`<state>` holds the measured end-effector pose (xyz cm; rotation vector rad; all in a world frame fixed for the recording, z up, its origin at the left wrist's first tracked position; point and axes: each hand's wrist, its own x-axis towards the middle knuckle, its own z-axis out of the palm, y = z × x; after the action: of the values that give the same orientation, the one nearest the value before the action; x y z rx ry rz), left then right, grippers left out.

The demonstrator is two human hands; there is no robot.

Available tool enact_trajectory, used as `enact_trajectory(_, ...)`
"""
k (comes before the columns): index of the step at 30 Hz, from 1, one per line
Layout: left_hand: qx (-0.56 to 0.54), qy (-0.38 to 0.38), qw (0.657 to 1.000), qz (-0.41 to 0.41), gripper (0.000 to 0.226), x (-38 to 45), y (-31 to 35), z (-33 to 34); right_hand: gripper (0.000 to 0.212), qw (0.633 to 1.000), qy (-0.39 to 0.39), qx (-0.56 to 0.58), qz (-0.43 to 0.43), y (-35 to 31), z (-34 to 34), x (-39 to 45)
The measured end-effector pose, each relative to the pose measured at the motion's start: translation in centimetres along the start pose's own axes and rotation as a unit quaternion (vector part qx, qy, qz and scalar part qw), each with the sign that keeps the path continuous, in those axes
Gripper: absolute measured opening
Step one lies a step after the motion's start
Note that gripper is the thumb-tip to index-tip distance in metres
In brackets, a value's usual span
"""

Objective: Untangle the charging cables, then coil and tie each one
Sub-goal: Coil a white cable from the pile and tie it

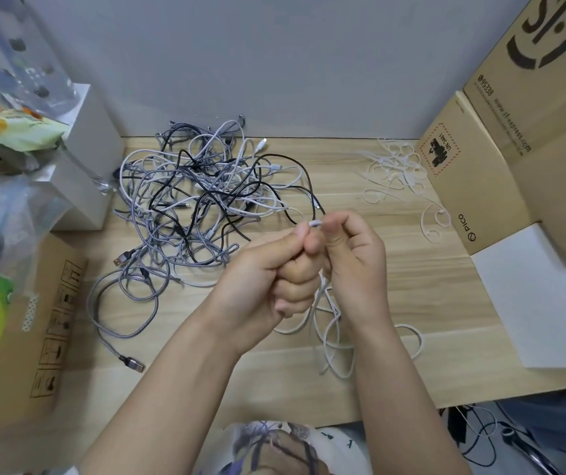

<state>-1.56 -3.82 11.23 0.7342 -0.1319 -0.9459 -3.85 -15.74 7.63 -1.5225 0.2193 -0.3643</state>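
1. Your left hand (274,269) & right hand (350,258) meet mid-desk (377,371), both curled round a white cable (329,337); its end sits pinched at your fingertips.
2. Rest of it hangs in loops below your wrists.
3. Tangled cable pile (202,197) lies just left, behind.
4. White ties (398,173) lie right, by the cardboard box (480,173).

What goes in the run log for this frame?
left hand: grips white cable | right hand: pinches its plug | tangle: unsorted | ties: unused

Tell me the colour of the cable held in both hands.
White; the cable hangs in loops below the hands, clearest in the head view.
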Motion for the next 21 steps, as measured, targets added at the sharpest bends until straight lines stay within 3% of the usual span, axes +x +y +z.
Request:
enact_trajectory(3,-0.044,-0.014,0.996,0.072,0.029,-0.1,0.9,1.1,0.022,0.997,-0.049,-0.06,0.012,0.5,0.1,0.2)
enact_trajectory(6,-0.04,0.015,0.99,0.136,0.024,0.3,1.6,1.2,0.023,0.981,-0.151,-0.109,0.053,0.5,0.2,0.1)
enact_trajectory(11,-0.002,0.088,0.983,0.159,0.038,0.6,2.1,0.3,0.032,0.942,-0.241,-0.215,0.092,-1.0,0.5,-0.7)
enact_trajectory(17,0.166,0.152,0.962,0.154,0.031,0.5,1.6,-1.4,0.022,0.887,-0.287,-0.358,0.047,-2.8,0.4,-1.4)
enact_trajectory(19,0.255,0.161,0.944,0.136,0.031,0.5,1.4,-1.9,0.027,0.89,-0.279,-0.36,0.024,-3.0,0.2,-1.5)
enact_trajectory(21,0.351,0.158,0.916,0.115,0.033,0.3,1.3,-2.3,0.024,0.916,-0.253,-0.313,0.003,-3.6,0.1,-1.5)
